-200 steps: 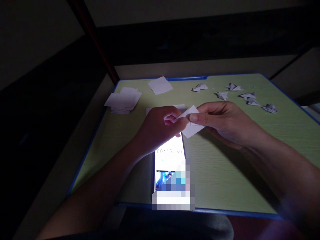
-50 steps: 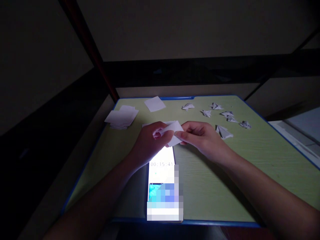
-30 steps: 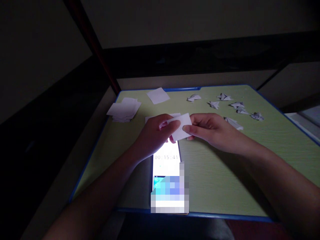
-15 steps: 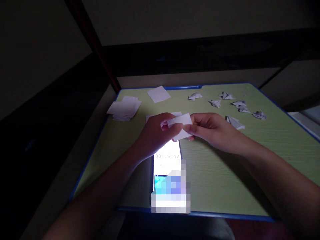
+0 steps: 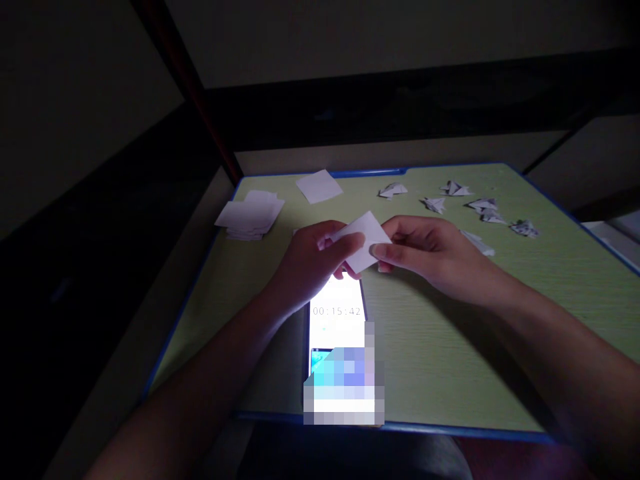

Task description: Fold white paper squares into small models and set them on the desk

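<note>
1. Head view: left hand (image 5: 315,260) and right hand (image 5: 435,253) both pinch one white paper square (image 5: 369,227), thumbs on top, fingers beneath.
2. Paper square: small, thin, matte, straight-edged, turned like a diamond; held up off the table (image 5: 450,360), creases too faint to tell.
3. Table: pale green, fine grain lines, blue rim (image 5: 370,173); surface runs rightward from the phone (image 5: 337,327) to the rim.
4. Phone: glossy lit screen, reads 00:15:42, lower part pixelated; lies by the near rim, far end hidden by left hand.
5. Left: paper stack (image 5: 250,215), uneven edges; single sheet (image 5: 319,187) near far rim.
6. Right: six angular folded pieces (image 5: 455,189), two seemingly touching; another piece (image 5: 480,243) just beyond right hand, partly hidden by it.
7. Surroundings dark, details unclear.
</note>
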`<state>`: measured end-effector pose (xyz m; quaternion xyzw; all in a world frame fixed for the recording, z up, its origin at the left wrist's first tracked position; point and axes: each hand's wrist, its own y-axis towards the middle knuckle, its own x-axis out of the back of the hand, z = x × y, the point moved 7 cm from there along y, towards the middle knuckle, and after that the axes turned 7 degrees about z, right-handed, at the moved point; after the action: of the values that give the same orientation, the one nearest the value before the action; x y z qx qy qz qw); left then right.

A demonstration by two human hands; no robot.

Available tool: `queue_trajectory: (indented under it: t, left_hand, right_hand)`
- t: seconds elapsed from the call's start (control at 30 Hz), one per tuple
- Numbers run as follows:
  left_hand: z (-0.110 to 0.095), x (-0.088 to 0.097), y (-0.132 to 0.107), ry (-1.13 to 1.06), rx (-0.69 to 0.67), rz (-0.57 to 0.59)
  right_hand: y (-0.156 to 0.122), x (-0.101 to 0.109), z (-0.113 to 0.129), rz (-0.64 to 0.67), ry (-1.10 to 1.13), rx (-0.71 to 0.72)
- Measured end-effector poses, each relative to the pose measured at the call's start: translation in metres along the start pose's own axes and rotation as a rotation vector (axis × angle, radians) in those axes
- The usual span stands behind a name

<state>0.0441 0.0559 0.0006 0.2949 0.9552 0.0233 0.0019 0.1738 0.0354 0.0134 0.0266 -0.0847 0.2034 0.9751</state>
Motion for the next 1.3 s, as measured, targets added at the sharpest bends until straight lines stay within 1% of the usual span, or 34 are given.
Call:
queue_trajectory:
  t: [0.23,0.5,0.8,0.97,1.1,1.2,1.3]
  left_hand:
    - [0.002,-0.002,0.001,-0.137,0.038,0.017]
    - [0.001,-0.005,-0.001,-0.16,0.058,0.025]
    - [0.003,-0.005,0.0,-0.123,0.043,0.035]
    - [0.003,-0.006,0.0,-0.064,0.044,0.032]
    - [0.002,-0.005,0.0,0.009,0.03,0.02]
    - [-0.001,-0.005,0.0,0.07,0.004,0.031]
    - [-0.001,-0.005,0.0,0.079,-0.003,0.031]
  right_hand:
    - [-0.001,-0.002,0.003,0.039,0.09,0.039]
    - [0.0,0.003,-0.003,0.01,0.097,0.043]
    - [0.002,0.005,-0.006,-0.055,0.116,0.066]
    - [0.001,0.006,-0.008,-0.096,0.031,0.018]
    - [0.001,0.007,-0.006,-0.127,0.017,0.014]
    - [0.001,0.009,-0.008,-0.134,-0.006,0.006]
    - [0.001,0.011,-0.013,-0.13,-0.034,-0.007]
